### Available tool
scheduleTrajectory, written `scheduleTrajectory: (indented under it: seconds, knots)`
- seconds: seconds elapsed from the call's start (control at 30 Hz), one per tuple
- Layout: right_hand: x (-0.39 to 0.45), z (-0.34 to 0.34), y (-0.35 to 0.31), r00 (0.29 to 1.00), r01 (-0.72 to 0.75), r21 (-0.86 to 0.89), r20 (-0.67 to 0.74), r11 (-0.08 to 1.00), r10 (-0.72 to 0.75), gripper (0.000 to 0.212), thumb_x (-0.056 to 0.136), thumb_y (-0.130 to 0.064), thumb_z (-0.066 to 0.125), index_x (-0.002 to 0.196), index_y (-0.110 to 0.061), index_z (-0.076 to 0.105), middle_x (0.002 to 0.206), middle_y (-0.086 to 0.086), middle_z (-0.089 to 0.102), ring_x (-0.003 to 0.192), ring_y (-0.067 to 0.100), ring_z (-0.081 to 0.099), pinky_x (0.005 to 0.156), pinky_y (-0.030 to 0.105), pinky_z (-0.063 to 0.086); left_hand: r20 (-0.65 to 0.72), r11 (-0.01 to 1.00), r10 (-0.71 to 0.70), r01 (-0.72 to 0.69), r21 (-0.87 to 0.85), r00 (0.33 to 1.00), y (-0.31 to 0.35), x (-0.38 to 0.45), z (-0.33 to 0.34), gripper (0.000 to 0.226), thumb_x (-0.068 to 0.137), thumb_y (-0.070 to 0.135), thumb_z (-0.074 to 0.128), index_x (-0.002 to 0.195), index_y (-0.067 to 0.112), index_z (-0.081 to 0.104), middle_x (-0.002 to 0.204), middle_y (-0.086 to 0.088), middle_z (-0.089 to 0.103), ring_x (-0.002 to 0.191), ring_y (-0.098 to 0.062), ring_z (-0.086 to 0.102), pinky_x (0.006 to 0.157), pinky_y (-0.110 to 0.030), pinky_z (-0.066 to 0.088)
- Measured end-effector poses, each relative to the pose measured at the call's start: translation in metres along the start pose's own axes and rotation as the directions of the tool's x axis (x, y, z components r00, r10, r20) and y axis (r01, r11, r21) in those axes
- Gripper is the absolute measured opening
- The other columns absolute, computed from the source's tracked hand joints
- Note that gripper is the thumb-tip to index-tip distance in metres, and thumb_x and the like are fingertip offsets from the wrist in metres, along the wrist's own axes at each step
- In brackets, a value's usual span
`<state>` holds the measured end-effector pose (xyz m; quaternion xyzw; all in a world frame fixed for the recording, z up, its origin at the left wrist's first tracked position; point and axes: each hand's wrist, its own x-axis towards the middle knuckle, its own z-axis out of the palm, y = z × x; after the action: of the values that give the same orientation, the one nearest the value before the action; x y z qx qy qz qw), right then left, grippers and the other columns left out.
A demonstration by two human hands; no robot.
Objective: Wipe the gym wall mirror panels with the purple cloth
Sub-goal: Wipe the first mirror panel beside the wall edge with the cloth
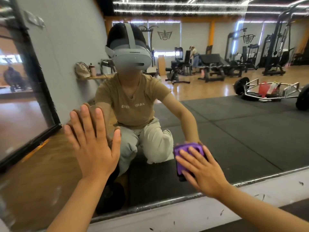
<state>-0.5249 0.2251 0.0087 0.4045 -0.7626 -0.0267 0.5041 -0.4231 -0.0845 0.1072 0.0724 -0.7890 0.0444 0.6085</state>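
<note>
While one mirror panel (217,123) is faced, one purple cloth (185,150) pressed on it by flat-fingered right hand (203,173), left hand (93,144) laid flat, fingers spread, left of cloth.

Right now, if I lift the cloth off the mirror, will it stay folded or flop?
Probably flop: the cloth looks soft and bunched in ridges under the right hand. Likely light; flat fingers alone pin it to the mirror.
</note>
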Motion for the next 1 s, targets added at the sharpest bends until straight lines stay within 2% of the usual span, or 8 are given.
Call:
scheduleTrajectory:
  seconds: [0.2,0.33,0.43,0.57,0.63,0.73,0.9,1.0]
  knots:
    - [0.123,-0.05,0.039,0.93,-0.266,0.119,-0.229,0.957,0.287,0.067,0.1,-0.038,0.04,0.16,-0.015,0.02,0.166,0.004,0.013,0.155,0.023,0.002,0.126,0.047,-0.004,0.015,1.0,0.006,-0.006,0.016,1.0,0.0,0.0,-0.001,0.072,0.107,0.047,0.035,0.16,0.006,0.009,0.164,-0.026,0.012,0.151,-0.046,0.008,0.122,-0.062,0.007]
    - [0.127,-0.04,0.027,0.891,-0.332,0.116,-0.288,0.936,0.352,0.066,0.097,-0.032,0.038,0.158,-0.012,0.022,0.165,0.006,0.013,0.156,0.024,0.001,0.125,0.051,-0.003,0.003,0.999,0.012,-0.012,0.032,1.0,0.0,-0.001,-0.001,0.072,0.107,0.047,0.036,0.16,0.007,0.009,0.165,-0.017,0.003,0.152,-0.038,0.001,0.123,-0.058,0.004]
    - [0.089,-0.013,0.002,0.919,-0.276,0.076,-0.27,0.958,0.287,0.07,0.097,-0.035,0.038,0.161,-0.019,0.017,0.17,0.003,0.003,0.157,0.023,0.001,0.125,0.051,-0.003,0.002,0.999,0.011,-0.011,0.04,1.0,0.0,-0.001,0.0,0.071,0.107,0.047,0.036,0.16,0.006,0.012,0.165,-0.022,0.01,0.152,-0.043,0.006,0.123,-0.059,0.005]
    - [0.004,0.023,-0.037,0.997,-0.033,0.052,-0.073,0.998,0.037,0.069,0.1,-0.04,0.036,0.163,-0.026,0.011,0.171,-0.003,0.004,0.157,0.021,0.007,0.126,0.05,-0.002,-0.007,0.999,0.001,0.0,0.052,1.0,0.001,-0.001,0.001,0.069,0.107,0.047,0.034,0.159,0.005,0.016,0.162,-0.027,0.018,0.149,-0.047,0.011,0.122,-0.059,0.006]
    - [-0.037,0.037,-0.047,0.994,0.103,-0.04,0.051,0.994,-0.101,0.061,0.106,-0.041,0.024,0.163,-0.026,0.006,0.171,-0.003,-0.001,0.157,0.019,0.003,0.126,0.047,-0.005,-0.013,0.998,0.0,0.0,0.056,1.0,0.001,-0.001,0.001,0.069,0.108,0.047,0.034,0.159,0.005,0.016,0.162,-0.028,0.019,0.149,-0.047,0.012,0.122,-0.059,0.006]
    - [-0.073,0.053,-0.052,0.972,0.179,-0.115,0.173,0.977,-0.158,0.056,0.11,-0.04,0.009,0.163,-0.023,0.0,0.17,0.0,-0.007,0.157,0.021,-0.003,0.126,0.047,-0.008,-0.016,0.998,0.001,0.0,0.061,1.0,0.001,0.0,0.001,0.068,0.108,0.047,0.034,0.158,0.004,0.017,0.161,-0.029,0.02,0.149,-0.048,0.014,0.122,-0.06,0.008]
    - [-0.075,0.052,-0.044,0.954,0.239,-0.124,0.212,0.963,-0.21,0.055,0.111,-0.039,0.007,0.163,-0.022,0.0,0.17,0.0,-0.006,0.157,0.02,-0.003,0.126,0.044,-0.007,-0.016,0.998,0.002,-0.001,0.067,1.0,0.002,0.0,0.001,0.068,0.108,0.046,0.035,0.158,0.004,0.017,0.161,-0.029,0.021,0.148,-0.048,0.014,0.122,-0.06,0.009]
    - [-0.049,0.039,-0.028,0.964,0.25,-0.12,0.124,0.961,-0.236,0.058,0.109,-0.042,0.016,0.163,-0.023,0.005,0.171,-0.002,-0.002,0.157,0.017,0.001,0.127,0.043,-0.004,-0.015,0.997,-0.002,0.003,0.073,1.0,0.002,0.001,-0.001,0.068,0.108,0.046,0.035,0.158,0.004,0.017,0.161,-0.03,0.021,0.148,-0.049,0.016,0.122,-0.06,0.009]
